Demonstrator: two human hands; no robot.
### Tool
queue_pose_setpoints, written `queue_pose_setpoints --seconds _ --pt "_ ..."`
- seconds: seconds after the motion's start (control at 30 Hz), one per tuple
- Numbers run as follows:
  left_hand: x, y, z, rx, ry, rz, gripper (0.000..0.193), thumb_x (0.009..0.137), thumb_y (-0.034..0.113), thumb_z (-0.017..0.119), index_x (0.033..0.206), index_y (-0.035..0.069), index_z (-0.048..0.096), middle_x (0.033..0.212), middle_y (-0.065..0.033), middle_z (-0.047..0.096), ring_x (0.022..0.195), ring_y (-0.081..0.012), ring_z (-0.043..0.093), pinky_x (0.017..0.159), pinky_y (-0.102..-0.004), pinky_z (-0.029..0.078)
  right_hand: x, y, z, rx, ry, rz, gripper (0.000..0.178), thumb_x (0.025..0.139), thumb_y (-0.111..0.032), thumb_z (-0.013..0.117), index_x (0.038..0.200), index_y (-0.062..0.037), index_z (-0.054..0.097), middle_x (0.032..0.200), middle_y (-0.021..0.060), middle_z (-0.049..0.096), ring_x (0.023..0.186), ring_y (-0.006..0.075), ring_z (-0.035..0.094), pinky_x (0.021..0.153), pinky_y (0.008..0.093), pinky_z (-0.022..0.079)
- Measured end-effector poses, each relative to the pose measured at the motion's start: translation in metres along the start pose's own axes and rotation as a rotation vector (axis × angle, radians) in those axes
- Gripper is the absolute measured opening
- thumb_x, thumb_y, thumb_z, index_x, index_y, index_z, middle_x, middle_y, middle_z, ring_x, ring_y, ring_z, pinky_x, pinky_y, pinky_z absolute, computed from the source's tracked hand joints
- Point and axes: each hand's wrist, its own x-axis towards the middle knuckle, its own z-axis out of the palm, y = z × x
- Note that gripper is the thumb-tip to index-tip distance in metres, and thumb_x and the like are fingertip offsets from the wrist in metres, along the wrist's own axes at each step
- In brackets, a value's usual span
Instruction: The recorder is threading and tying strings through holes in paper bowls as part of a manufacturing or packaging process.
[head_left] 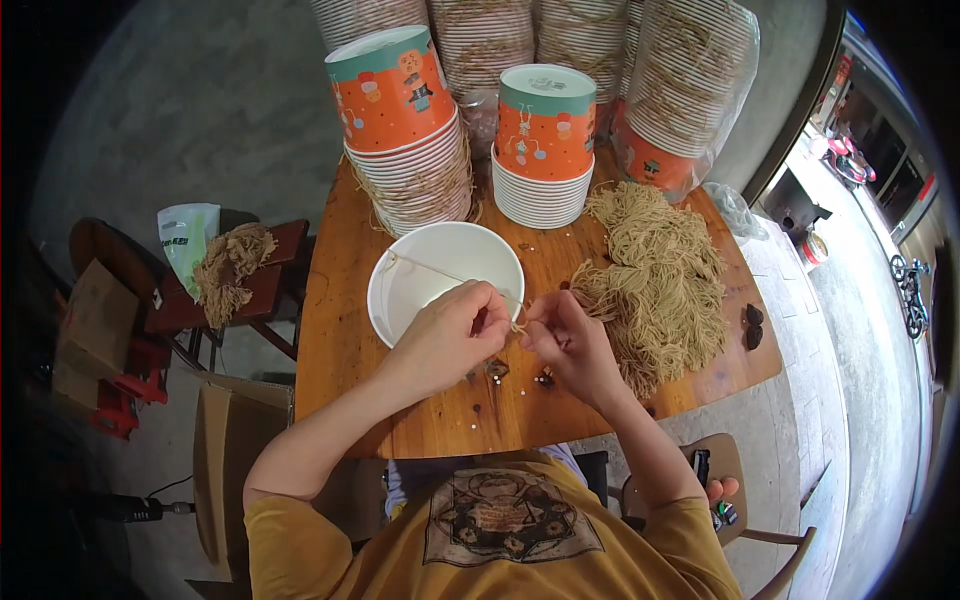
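A white paper bucket stands on the wooden table with its open mouth tilted toward me. A thin tan string stretches from its left rim across the mouth to my fingers. My left hand is closed over the bucket's near right rim, its thumb and fingertips pinching the string. Just beside it, my right hand is closed in a pinch on a short loose end of the same string. A large heap of tan strings lies right of my right hand.
Orange and green printed bucket stacks stand beyond, backed by taller wrapped stacks. Dark bits and white specks lie on the table near me. To the left are a stool with more string and a cardboard box.
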Motion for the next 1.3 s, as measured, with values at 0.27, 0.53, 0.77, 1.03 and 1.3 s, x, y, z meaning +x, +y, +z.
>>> queue_pose_setpoints --seconds 0.27,0.53,0.77,1.03,1.3 --pt "0.0 0.002 -0.001 0.032 0.014 0.027 0.009 0.087 0.01 0.055 0.087 0.002 0.051 0.079 -0.001 0.053 0.07 -0.0077 0.051 0.061 -0.023 0.045 -0.001 -0.016 -0.001 -0.106 -0.048 0.007 0.013 0.085 -0.011 0.06 0.094 -0.0034 0.054 0.078 0.006 0.062 0.066 0.0154 0.061 0.058 0.0272 0.049" --pt "0.001 -0.001 -0.001 0.1 0.072 0.134 0.005 0.089 0.007 0.051 0.091 0.003 0.049 0.081 -0.0039 0.052 0.074 -0.0129 0.049 0.068 -0.0266 0.042 -0.003 -0.019 -0.002 -0.158 -0.03 -0.049 0.012 0.085 -0.01 0.059 0.092 -0.0018 0.053 0.08 0.0071 0.062 0.069 0.0158 0.061 0.059 0.0279 0.049" --pt "0.001 -0.001 -0.001 0.08 0.058 0.124 0.005 0.089 0.006 0.051 0.091 0.003 0.048 0.082 -0.0046 0.052 0.076 -0.0141 0.049 0.071 -0.0272 0.042 -0.002 -0.015 0.002 0.145 -0.008 0.093 0.013 0.089 -0.012 0.054 0.095 -0.0002 0.052 0.079 0.0086 0.061 0.07 0.0151 0.061 0.064 0.0283 0.048" --pt "0.001 0.0 0.0 0.111 0.084 0.147 0.005 0.088 0.005 0.052 0.091 0.002 0.048 0.083 -0.0065 0.051 0.077 -0.0171 0.05 0.072 -0.0289 0.043 -0.002 -0.012 0.003 -0.139 -0.025 -0.069 0.012 0.089 -0.013 0.056 0.092 -0.001 0.054 0.075 0.0087 0.06 0.065 0.0148 0.059 0.061 0.0277 0.048" --pt "0.002 -0.002 0.001 0.137 0.136 0.193 0.006 0.088 0.005 0.051 0.089 0.002 0.047 0.084 -0.0097 0.052 0.079 -0.0235 0.052 0.073 -0.0338 0.043 -0.002 -0.009 0.006 0.047 0.074 -0.075 0.018 0.086 -0.013 0.063 0.097 -0.0024 0.055 0.074 0.0057 0.059 0.062 0.0114 0.056 0.058 0.0248 0.046"
